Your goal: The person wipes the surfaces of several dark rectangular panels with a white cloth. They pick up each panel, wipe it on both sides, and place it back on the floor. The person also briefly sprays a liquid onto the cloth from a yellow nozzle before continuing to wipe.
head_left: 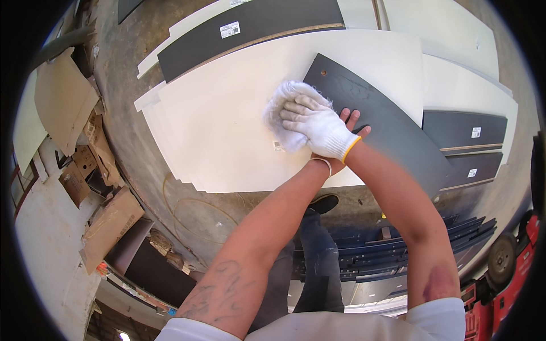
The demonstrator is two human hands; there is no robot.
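Observation:
My right hand (313, 120), in a white knitted glove with a yellow cuff edge, presses on a fluffy white cloth (278, 108). The cloth is bunched under the gloved fingers at the left edge of a long dark grey board (387, 125). Beneath the right wrist passes my bare left hand (351, 118), with a bangle at its wrist. Its fingertips lie stretched out on the dark board, while its palm is hidden by the glove. The board rests slantwise on a large white panel (222, 119), and a small round hole shows near its far end.
More dark boards with labels (250, 34) lie beyond the white panel, and others (463, 128) to the right. Several dark strips (364, 256) are stacked near my legs. Torn cardboard (111, 227) lies at left, a hose (193, 202) on the floor. A red wheeled machine (515, 267) stands lower right.

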